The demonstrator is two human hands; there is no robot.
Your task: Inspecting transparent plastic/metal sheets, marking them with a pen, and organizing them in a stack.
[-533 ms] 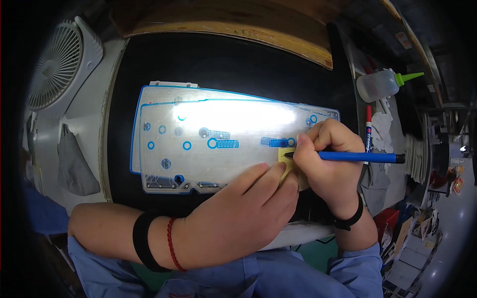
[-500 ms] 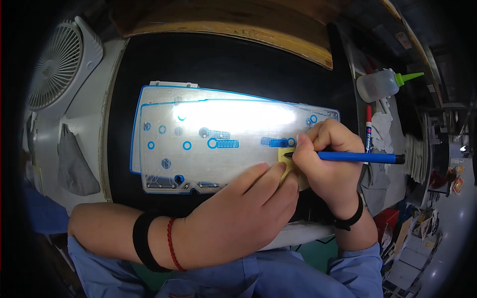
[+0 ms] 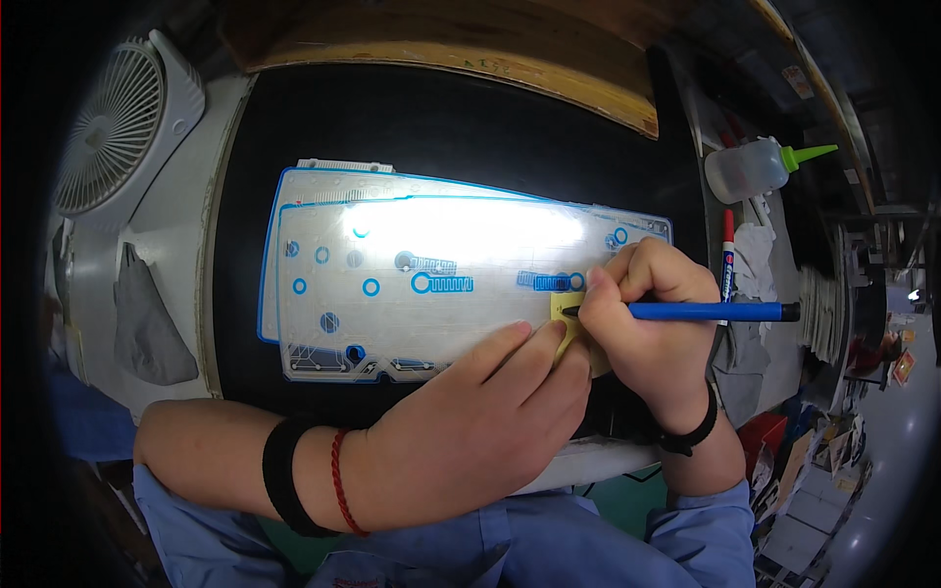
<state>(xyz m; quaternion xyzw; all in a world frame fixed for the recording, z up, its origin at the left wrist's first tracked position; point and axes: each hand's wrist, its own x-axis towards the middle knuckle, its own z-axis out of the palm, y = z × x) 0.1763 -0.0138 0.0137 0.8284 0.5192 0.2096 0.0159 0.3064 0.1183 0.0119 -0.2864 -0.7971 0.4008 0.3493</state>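
A clear plastic sheet (image 3: pixel 431 279) with blue printed circuit traces lies on a black mat (image 3: pixel 441 127). My right hand (image 3: pixel 657 328) grips a blue pen (image 3: pixel 716 312), its tip on a small yellow sticker (image 3: pixel 566 312) at the sheet's lower right. My left hand (image 3: pixel 470 431) lies flat across the sheet's lower edge, fingertips pressing beside the sticker. It holds nothing. A black wristband and a red cord circle my left wrist.
A white desk fan (image 3: pixel 118 122) stands at the far left, a grey cloth (image 3: pixel 147 318) below it. A squeeze bottle with a green nozzle (image 3: pixel 760 167) and a red-capped marker (image 3: pixel 726 260) lie to the right. A wooden board (image 3: pixel 451 54) borders the mat's far side.
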